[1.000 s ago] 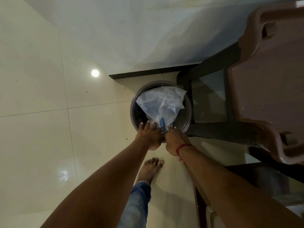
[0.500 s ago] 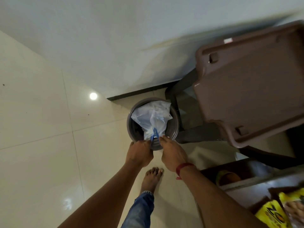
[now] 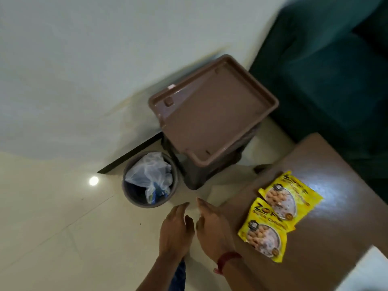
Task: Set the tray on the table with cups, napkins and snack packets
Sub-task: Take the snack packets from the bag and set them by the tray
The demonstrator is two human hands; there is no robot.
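A brown plastic tray rests on a dark stool beside the wall. Two yellow snack packets lie overlapping on the brown table at the right. My left hand and my right hand hover side by side over the floor, between the bin and the table's left edge. Both hands hold nothing and their fingers are loosely spread. A red thread circles my right wrist. No cups or napkins are in view.
A round bin on the tiled floor holds a crumpled clear plastic bag. A dark green sofa fills the upper right. A white object sits at the table's near right corner. The wall runs behind the bin.
Both hands have let go of the plastic bag, which now lies in the bin, and pulled back. The view has risen and swung right, bringing the table and packets in.
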